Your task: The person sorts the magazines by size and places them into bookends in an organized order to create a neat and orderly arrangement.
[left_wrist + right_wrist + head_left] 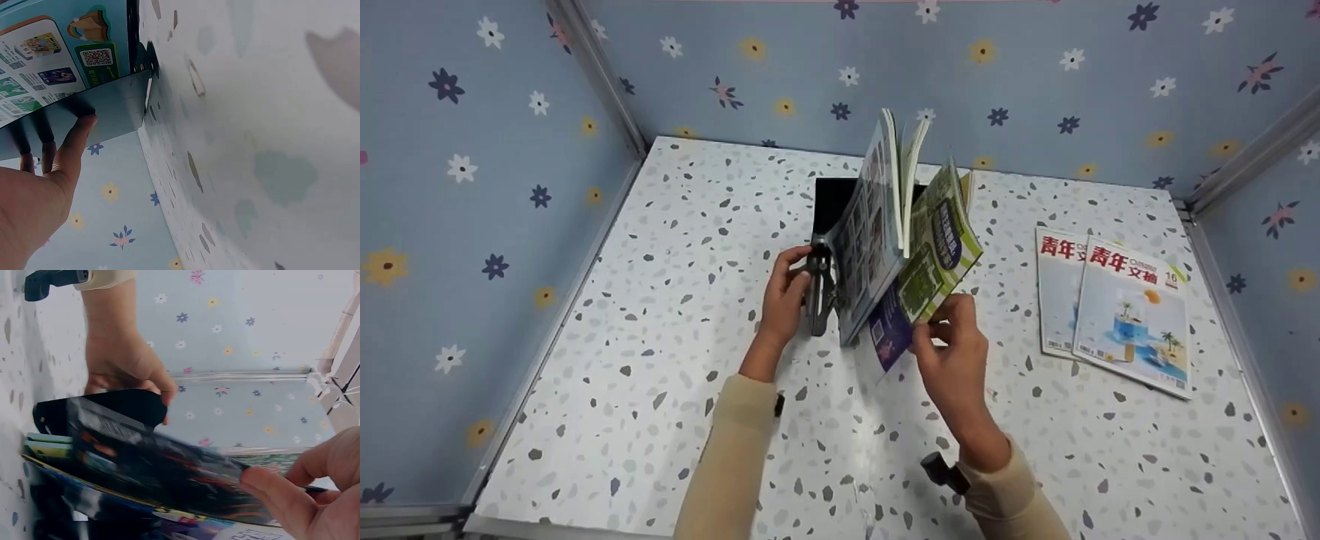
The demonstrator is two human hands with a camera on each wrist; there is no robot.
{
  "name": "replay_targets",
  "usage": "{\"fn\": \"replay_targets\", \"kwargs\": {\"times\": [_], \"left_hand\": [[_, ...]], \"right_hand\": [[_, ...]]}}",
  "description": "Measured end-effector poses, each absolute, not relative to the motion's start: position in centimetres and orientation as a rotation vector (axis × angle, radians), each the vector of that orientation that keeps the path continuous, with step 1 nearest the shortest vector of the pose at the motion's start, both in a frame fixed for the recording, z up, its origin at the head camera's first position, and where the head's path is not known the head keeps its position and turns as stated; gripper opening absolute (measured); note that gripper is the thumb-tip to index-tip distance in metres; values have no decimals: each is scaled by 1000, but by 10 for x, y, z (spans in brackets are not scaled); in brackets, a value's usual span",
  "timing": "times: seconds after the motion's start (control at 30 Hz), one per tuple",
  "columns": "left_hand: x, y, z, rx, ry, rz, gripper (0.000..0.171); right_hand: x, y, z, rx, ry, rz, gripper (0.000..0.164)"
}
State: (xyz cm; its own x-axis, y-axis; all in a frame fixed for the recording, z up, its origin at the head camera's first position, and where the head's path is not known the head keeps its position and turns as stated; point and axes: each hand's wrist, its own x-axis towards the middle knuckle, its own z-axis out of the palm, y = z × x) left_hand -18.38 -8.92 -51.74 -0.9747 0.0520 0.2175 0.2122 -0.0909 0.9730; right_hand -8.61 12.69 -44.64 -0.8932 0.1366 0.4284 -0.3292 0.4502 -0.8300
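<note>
My left hand [786, 296] holds the outer plate of a dark bookend [819, 296], its fingertips pressed to the plate in the left wrist view. Upright between the plates stand several books, among them a tall one with a pale blue cover [870, 225]. To their right, a green booklet [937, 247] leans outward. My right hand [956, 360] pinches the lower near corner of this booklet between thumb and fingers. Below the green cover shows a purple booklet [889, 326]. In the right wrist view a dark cover [163, 461] lies close to the right fingers.
Two matching magazines, one [1132, 315] overlapping the other [1057, 292], lie flat at the right of the speckled table [660, 420]. Flowered panels [795, 67] enclose the table at the back and sides.
</note>
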Motion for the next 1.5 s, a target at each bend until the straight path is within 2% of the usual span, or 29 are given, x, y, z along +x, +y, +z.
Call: {"fn": "replay_targets", "kwargs": {"times": [0.27,0.5,0.87,0.97,1.2,1.5], "left_hand": [[-186,-91,-520,-275,-2038,-2216,39],[-185,-88,-518,-269,-2026,-2236,40],[-185,-87,-515,-318,-2060,-2183,40],[-184,-87,-515,-337,-2069,-2173,40],[-185,-88,-516,-331,-2011,-2241,40],[-187,-88,-521,-314,-2011,-2235,40]], "right_hand": [[-114,111,-483,316,-2138,1161,15],[-123,100,-512,348,-2097,1098,15],[-112,112,-506,224,-2264,951,22],[-106,121,-501,206,-2304,913,21],[-99,159,-488,294,-2296,853,5],[-121,244,-473,172,-2322,792,12]]}}
